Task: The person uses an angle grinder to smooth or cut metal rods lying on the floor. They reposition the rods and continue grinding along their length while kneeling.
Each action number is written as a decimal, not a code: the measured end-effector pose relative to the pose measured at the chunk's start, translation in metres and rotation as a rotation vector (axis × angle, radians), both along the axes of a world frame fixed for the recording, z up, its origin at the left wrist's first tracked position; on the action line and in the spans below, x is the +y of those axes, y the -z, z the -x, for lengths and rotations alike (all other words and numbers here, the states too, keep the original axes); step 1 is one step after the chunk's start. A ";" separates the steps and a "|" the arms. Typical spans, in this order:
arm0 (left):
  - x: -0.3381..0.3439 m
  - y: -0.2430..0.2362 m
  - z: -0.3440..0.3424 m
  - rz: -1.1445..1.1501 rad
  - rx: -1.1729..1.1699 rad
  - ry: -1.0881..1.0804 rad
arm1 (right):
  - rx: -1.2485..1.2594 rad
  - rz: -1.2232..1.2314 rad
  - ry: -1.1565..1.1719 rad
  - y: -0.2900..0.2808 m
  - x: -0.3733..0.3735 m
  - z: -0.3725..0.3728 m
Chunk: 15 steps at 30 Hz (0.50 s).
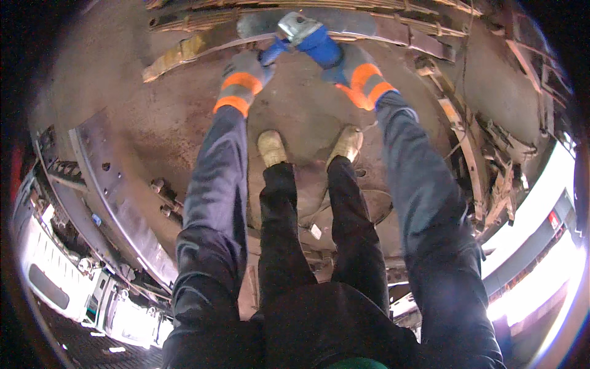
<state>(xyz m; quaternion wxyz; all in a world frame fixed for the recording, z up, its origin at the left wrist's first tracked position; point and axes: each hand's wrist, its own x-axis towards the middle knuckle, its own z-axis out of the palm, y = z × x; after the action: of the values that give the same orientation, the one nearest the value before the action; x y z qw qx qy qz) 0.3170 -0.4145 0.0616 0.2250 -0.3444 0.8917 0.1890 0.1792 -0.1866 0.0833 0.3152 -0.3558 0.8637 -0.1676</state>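
A blue angle grinder (pixel 321 47) with a silver gear head is held out in front of me at arm's length. My left hand (pixel 247 66), in a grey glove with an orange cuff, is closed round its blue side handle (pixel 274 51). Round the rear of the grinder's body, my right hand (pixel 361 69) is closed in a matching glove. The grinder's head is over a long curved steel bar (pixel 258 26), whose middle stretch looks bare and shiny. Yellowish, rusty colour covers the bar's left end. The head hides the disc, so I cannot tell whether it touches the steel.
Long rusty steel strips (pixel 209 19) lie beyond the bar. To the right are more curved strips (pixel 464 141) and a thin hanging cable (pixel 465 67). A long steel beam (pixel 114 190) runs along the left. My boots (pixel 271 147) stand on the brown floor (pixel 178 117).
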 end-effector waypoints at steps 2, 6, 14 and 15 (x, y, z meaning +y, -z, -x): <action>0.007 0.006 -0.003 -0.004 -0.026 -0.019 | -0.115 -0.082 -0.013 0.000 -0.002 0.009; 0.014 0.000 -0.013 -0.055 -0.017 -0.068 | -0.208 -0.163 0.047 0.018 -0.012 0.014; -0.017 0.029 -0.034 -0.038 0.097 -0.084 | -0.173 -0.104 0.045 0.002 -0.047 0.002; -0.027 0.033 -0.038 -0.050 0.103 -0.113 | -0.131 -0.110 0.007 0.007 -0.057 -0.001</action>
<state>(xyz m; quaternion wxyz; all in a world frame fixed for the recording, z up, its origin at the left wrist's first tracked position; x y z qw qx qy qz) 0.3550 -0.4413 0.0288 0.1764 -0.3780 0.8763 0.2412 0.1805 -0.2438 0.0759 0.3894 -0.3233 0.8505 -0.1436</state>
